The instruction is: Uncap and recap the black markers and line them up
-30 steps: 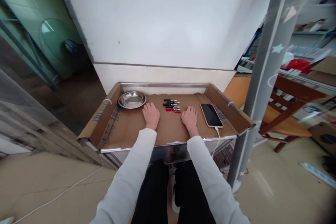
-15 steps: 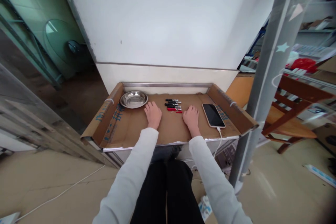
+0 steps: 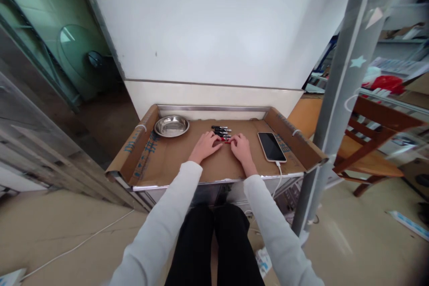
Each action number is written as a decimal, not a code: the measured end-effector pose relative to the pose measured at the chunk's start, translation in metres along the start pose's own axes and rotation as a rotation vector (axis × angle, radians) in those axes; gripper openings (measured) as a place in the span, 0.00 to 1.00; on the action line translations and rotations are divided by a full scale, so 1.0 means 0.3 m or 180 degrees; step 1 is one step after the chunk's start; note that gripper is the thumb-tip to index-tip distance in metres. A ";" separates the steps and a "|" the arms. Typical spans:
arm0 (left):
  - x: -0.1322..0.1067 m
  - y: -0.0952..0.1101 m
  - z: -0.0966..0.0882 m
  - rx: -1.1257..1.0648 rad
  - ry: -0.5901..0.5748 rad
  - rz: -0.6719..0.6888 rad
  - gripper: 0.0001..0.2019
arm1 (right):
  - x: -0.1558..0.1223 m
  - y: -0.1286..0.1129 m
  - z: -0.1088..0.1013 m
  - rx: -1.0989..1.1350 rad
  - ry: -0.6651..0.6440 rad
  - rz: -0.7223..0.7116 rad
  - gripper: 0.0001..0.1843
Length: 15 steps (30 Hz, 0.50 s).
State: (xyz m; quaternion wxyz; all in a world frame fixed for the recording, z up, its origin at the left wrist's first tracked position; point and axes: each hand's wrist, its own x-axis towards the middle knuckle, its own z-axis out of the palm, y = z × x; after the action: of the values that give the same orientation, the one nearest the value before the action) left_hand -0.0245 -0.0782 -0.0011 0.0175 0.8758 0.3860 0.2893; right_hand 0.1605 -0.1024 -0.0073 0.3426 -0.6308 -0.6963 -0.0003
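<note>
My left hand (image 3: 203,147) lies over the cardboard surface with thumb and forefinger apart, close to the left end of a red marker (image 3: 224,139). It does not appear to grip anything. Facing it, my right hand (image 3: 241,148) has its fingers curled, and the fingertips meet at the red marker's right end. The fingers partly cover the red marker. Just behind it, several black markers (image 3: 221,128) lie side by side in a stack of rows.
A round steel dish (image 3: 171,126) stands at the back left of the cardboard-lined table (image 3: 177,170). To the right lies a phone (image 3: 271,146) with a white charging cable (image 3: 280,170). Folded cardboard walls (image 3: 295,140) edge both sides. A grey post (image 3: 330,98) rises at right.
Both hands have moved inward to the red marker, the left one shifting right and the right one slightly left. The right fingers have closed at its end. The black markers stay put.
</note>
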 end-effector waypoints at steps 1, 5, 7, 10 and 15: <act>0.000 -0.002 0.002 0.0017 -0.0033 0.0006 0.12 | -0.003 -0.005 0.000 -0.0062 -0.0085 -0.0113 0.12; 0.002 -0.013 0.008 0.0017 -0.0122 0.0045 0.12 | -0.011 -0.017 0.006 -0.0354 -0.0256 -0.0281 0.10; 0.005 -0.017 0.011 -0.0023 -0.0132 0.0072 0.11 | -0.011 -0.016 0.008 -0.0422 -0.0291 -0.0343 0.10; 0.008 -0.022 0.015 -0.0067 -0.0107 0.0053 0.10 | -0.012 -0.016 0.008 -0.0456 -0.0239 -0.0381 0.11; 0.009 -0.033 0.019 -0.0141 0.0015 -0.0218 0.08 | -0.018 -0.021 0.013 -0.0710 0.0048 -0.0033 0.09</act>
State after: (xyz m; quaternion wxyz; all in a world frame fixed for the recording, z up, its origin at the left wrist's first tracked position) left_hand -0.0266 -0.0684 -0.0071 0.0459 0.8608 0.4093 0.2991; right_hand 0.1528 -0.1066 -0.0101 0.2755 -0.6613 -0.6926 -0.0843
